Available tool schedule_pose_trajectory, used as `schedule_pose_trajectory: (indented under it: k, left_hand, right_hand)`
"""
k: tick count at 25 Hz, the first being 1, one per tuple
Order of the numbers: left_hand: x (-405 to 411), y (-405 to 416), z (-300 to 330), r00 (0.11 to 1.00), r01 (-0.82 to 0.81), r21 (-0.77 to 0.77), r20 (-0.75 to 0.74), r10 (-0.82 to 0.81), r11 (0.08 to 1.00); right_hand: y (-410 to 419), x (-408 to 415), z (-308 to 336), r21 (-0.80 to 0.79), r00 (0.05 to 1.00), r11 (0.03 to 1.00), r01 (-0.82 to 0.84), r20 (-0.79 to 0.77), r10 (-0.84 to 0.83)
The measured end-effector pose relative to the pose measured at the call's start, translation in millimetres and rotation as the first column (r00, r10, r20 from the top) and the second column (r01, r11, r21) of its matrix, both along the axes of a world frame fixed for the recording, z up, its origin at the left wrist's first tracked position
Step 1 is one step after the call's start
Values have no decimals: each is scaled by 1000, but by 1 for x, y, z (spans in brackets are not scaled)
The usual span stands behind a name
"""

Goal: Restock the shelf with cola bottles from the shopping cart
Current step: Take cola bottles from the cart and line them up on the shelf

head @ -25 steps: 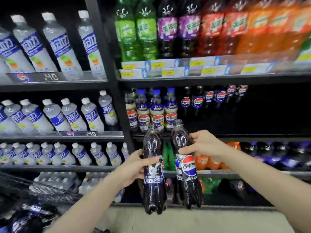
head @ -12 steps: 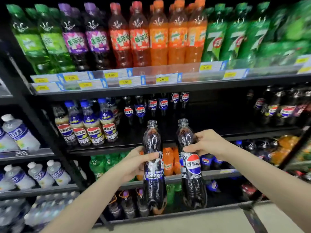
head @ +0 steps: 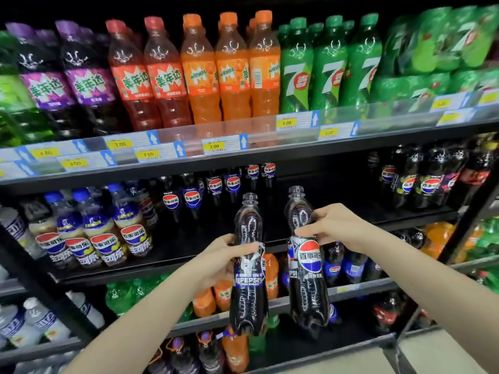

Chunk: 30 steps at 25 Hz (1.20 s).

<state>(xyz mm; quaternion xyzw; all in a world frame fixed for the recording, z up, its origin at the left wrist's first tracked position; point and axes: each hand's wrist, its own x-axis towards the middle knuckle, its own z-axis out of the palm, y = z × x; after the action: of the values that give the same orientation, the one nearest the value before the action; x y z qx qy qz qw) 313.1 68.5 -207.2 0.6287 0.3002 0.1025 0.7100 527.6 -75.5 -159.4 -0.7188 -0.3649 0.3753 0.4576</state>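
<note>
At the centre of the frame, nearest the camera, the person's left hand grips a dark cola bottle around its middle, thumb across the label, the bottle upright. Just right of it, the right hand holds a second cola bottle by the upper body, fingers curled round its shoulder; this one is also upright, and the two bottles stand side by side without touching. Both are held in front of the middle shelf, whose dark central stretch lies behind them. Further back on that shelf, blue-capped cola bottles crowd the left of the frame and more dark cola fills the right. Beyond, across the upper frame, the top shelf carries purple, red, orange bottles and green bottles above yellow price tags
</note>
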Motion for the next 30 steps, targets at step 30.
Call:
schedule_pose_trajectory:
  k: [30]
  left_hand:
    - [203,198,-70,964,-211,209,205,168,955]
  right_hand:
    - [230,202,-72,209,992,972,-105,97,86]
